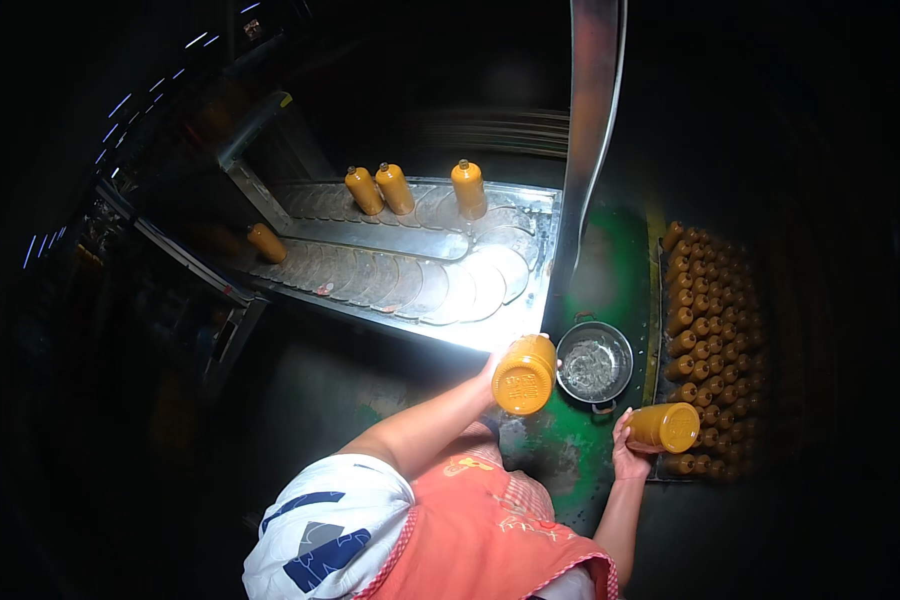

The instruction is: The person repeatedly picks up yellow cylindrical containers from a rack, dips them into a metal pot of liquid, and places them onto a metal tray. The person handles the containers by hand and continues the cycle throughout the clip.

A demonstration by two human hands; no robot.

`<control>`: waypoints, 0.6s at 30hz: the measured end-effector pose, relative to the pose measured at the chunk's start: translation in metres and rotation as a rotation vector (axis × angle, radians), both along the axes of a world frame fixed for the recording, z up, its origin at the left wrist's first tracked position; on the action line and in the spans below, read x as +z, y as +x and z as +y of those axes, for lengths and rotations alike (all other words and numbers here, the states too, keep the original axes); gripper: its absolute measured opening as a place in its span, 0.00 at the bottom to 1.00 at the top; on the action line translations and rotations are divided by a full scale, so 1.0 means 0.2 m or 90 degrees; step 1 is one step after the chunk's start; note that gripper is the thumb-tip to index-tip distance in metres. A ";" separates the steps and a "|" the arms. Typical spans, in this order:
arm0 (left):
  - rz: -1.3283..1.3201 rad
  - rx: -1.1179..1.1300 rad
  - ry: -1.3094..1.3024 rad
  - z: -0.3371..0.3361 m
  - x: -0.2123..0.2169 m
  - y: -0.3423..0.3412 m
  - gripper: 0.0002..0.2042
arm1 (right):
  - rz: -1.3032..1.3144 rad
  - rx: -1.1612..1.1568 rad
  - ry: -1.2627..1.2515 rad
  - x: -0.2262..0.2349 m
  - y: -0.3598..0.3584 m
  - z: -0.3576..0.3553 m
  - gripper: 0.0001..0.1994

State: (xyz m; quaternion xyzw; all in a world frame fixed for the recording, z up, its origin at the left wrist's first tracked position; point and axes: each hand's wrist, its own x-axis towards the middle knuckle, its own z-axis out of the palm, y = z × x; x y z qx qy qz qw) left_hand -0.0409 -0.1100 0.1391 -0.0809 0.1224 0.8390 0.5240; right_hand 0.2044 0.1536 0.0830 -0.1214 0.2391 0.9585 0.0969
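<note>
My left hand (491,374) is closed around an orange-yellow bottle (525,376) near the front corner of a lit conveyor. This bottle's round base faces up toward me. Lower right, my right hand (627,454) grips a second orange-yellow bottle (664,428), tipped sideways with its base turned outward. The necks of both held bottles are hidden. Between my hands, a little farther off, a round metal pot (595,362) with side handles sits low, something clear and shiny inside it.
The looping conveyor (360,283) of overlapping round plates carries several upright bottles (395,188). A tall metal post (594,120) rises at its right end. Rows of similar bottles (700,340) stand closely packed at the right, beside green floor (610,255). The surroundings are dark.
</note>
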 end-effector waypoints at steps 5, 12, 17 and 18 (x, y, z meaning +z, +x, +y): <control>0.022 0.008 -0.062 -0.44 0.11 -0.18 0.27 | 0.003 0.077 0.061 0.19 -0.12 -0.23 0.33; 0.053 0.138 -0.181 -1.16 0.36 -0.47 0.26 | 0.100 0.148 0.121 0.36 -0.84 -0.93 0.31; -0.046 -0.034 -0.140 -1.91 -0.09 -0.76 0.29 | -0.038 0.324 0.101 0.08 -1.30 -1.10 0.25; -0.103 -0.087 -0.158 -2.09 -0.19 -0.75 0.29 | -0.128 0.296 0.175 0.37 -1.31 -1.32 0.25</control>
